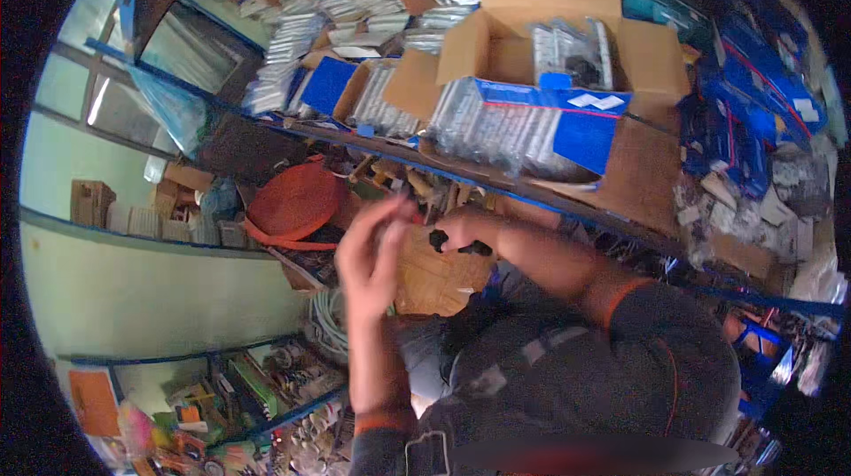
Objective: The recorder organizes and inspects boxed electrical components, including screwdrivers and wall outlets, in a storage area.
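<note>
My left hand [372, 250] is raised near the middle of the view, blurred, its fingers bent toward a small dark and red thing at the fingertips that I cannot make out. To its right, my right hand [459, 227] has its fingers curled beside a small black object [439, 240]; whether it grips that object is unclear. Below both hands is a piece of brown cardboard [442, 276]. A round orange-red plastic basin [296, 200] lies left of my left hand.
Above the hands, a blue-edged shelf [399, 155] bears an open cardboard box [492, 44] and many clear-wrapped packets [492, 127]. A coiled pale green hose [329, 320] lies left of my left forearm. A lower rack [266, 376] holds assorted parts.
</note>
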Demonstrator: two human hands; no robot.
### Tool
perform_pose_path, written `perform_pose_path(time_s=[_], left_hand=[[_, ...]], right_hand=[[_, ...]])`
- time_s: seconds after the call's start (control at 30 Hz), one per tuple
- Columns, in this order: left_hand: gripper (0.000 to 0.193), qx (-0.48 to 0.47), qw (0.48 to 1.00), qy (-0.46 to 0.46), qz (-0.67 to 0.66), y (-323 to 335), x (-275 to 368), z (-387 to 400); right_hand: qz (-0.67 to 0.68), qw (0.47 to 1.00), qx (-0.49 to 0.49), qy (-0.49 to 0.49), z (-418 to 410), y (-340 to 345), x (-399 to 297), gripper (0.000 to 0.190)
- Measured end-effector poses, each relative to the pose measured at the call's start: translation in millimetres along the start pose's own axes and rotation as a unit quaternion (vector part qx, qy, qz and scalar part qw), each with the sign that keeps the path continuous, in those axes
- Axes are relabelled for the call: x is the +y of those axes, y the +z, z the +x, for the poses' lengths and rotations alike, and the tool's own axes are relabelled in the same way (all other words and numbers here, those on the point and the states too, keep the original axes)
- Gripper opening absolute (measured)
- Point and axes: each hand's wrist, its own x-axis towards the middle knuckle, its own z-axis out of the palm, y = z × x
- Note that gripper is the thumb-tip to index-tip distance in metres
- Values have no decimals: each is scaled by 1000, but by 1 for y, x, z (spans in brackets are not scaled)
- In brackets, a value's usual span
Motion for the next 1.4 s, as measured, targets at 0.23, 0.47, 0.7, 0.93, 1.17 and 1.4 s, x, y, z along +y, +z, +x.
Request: perform_pose_path(time_s=[0.23, 0.47, 0.7, 0.93, 1.17, 1.4], left_hand=[[24, -34, 951, 238, 194, 127, 33, 146], [76, -277, 907, 76, 308, 153, -23, 214], [90, -275, 950, 33, 143, 157, -14, 214], [36, -91, 988, 95, 84, 127, 9, 196], [45, -4, 905, -103, -413, 17, -5, 121], [64, 62, 866, -146, -474, -47, -99, -67]], right_hand=[[87, 974, 165, -132, 40, 11, 11, 70], [320, 876, 327, -151, -55, -62, -99, 52], [587, 720, 301, -214, 2, -33, -70, 55], [421, 851, 285, -133, 8, -25, -59, 58], [269, 915, 293, -67, 33, -11, -75, 60], [348, 833, 400, -159, 116, 19, -30, 55]])
